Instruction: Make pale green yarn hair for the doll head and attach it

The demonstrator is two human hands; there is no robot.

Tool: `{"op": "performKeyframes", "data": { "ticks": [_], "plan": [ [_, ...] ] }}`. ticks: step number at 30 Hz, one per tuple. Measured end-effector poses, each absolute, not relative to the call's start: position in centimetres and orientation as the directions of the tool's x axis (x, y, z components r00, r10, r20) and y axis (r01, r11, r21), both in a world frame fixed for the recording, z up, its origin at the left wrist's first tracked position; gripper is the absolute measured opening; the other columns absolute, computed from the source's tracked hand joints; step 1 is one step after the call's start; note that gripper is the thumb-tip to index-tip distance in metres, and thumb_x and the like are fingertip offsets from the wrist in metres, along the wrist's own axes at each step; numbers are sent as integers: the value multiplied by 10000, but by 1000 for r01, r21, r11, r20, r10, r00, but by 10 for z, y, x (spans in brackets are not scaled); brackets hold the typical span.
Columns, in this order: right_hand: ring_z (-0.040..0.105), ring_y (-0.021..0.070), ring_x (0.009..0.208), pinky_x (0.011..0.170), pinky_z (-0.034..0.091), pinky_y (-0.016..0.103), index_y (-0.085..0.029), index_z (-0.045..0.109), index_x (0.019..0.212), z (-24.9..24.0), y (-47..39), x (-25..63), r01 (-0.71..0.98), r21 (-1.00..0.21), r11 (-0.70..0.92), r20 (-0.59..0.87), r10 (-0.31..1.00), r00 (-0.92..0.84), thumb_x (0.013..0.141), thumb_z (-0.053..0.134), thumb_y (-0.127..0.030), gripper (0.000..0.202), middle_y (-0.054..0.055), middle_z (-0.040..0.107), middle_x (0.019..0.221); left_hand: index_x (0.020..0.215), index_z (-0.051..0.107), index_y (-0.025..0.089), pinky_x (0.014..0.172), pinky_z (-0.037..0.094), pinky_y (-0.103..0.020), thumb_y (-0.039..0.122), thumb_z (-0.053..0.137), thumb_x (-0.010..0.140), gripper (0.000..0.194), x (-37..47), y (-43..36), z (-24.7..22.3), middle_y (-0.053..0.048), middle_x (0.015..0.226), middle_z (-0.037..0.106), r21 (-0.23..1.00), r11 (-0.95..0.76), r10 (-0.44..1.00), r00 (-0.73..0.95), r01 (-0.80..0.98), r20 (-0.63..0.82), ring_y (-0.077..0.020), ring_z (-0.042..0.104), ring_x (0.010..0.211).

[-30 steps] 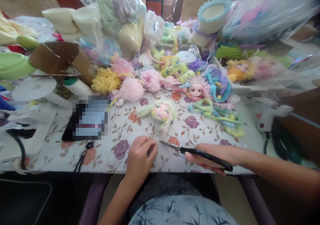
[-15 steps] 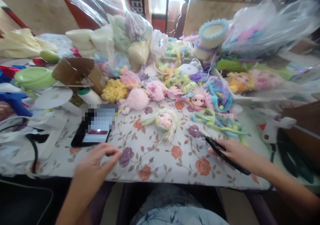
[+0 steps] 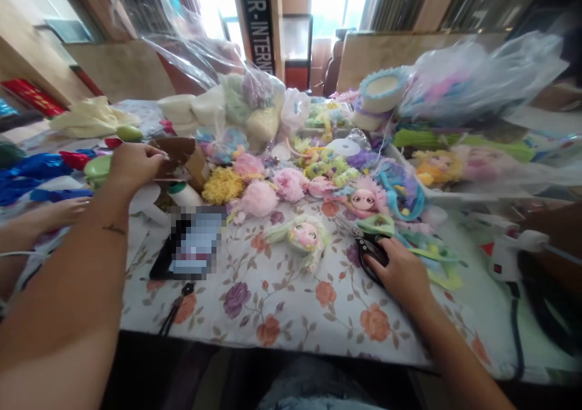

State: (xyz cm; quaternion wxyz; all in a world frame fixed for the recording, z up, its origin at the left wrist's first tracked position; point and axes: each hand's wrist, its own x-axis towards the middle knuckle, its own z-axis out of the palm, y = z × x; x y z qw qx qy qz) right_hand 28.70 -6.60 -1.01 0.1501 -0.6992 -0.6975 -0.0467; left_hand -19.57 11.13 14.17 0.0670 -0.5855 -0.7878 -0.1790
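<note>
My left hand (image 3: pixel 135 164) is stretched out over the left side of the table, at the near edge of an open cardboard box (image 3: pixel 175 155). Its fingers are pressed together, and whatever they may hold is too small to name. In my right hand (image 3: pixel 402 264) are black-handled scissors (image 3: pixel 370 255), low over the cloth and pointing up and left. A doll head (image 3: pixel 304 234) with pale green hair lies face up on the flowered cloth between my hands. Beyond the scissors is another doll head (image 3: pixel 364 199) with pink hair.
A phone (image 3: pixel 195 243) lies left of centre, near a thread spool (image 3: pixel 184 194). Pink and yellow pompoms (image 3: pixel 222 185) are heaped behind. A white glue gun (image 3: pixel 511 249) stands at the right. Another person's hand (image 3: pixel 68 210) shows at the far left.
My left hand has moved from beside the phone up and left to the cardboard box. My right hand has shifted slightly left with the scissors, whose blades now show apart. The view has tilted up.
</note>
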Motion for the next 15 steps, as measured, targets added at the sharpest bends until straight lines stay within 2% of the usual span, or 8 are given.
{"op": "performKeyframes", "data": {
  "ticks": [2, 6, 10, 12, 15],
  "plan": [
    [678, 263, 744, 612, 468, 322, -150, 637, 930, -15, -67, 289, 979, -196, 52, 329, 944, 16, 829, 636, -390, 261, 86, 678, 847, 1046, 675, 5, 1010, 416, -385, 239, 516, 835, 353, -203, 125, 143, -75, 1067, 716, 181, 253, 923, -293, 950, 249, -210, 589, 1063],
    [692, 267, 793, 664, 501, 335, -144, 640, 1017, -21, -66, 293, 955, -278, 102, 405, 914, 21, 823, 634, -406, 326, 102, 718, 922, 1043, 680, 20, 994, 429, -410, 315, 596, 799, 392, -203, 134, 148, -77, 1069, 712, 142, 262, 940, -285, 955, 187, -217, 581, 1016],
    [692, 264, 797, 669, 509, 338, -146, 652, 992, -22, -67, 295, 948, -293, 123, 428, 903, 15, 817, 645, -429, 333, 91, 714, 909, 1104, 663, 31, 966, 449, -412, 230, 617, 747, 411, -198, 132, 151, -90, 1138, 688, 126, 271, 929, -293, 954, 224, -222, 579, 1000],
    [690, 261, 799, 668, 511, 336, -144, 662, 979, -22, -68, 294, 948, -289, 131, 446, 895, 13, 816, 652, -432, 331, 87, 707, 905, 1150, 644, 36, 978, 440, -450, 204, 609, 753, 433, -198, 132, 152, -100, 1163, 675, 118, 260, 932, -281, 958, 229, -255, 577, 1053],
    [682, 257, 796, 677, 514, 336, -145, 685, 976, -20, -70, 294, 952, -271, 145, 483, 876, 4, 824, 648, -438, 332, 80, 699, 880, 1059, 661, -11, 1012, 385, -556, 239, 610, 784, 375, -201, 131, 156, -137, 1174, 652, 116, 161, 940, -188, 980, 284, -319, 550, 1117]
  ]
}}
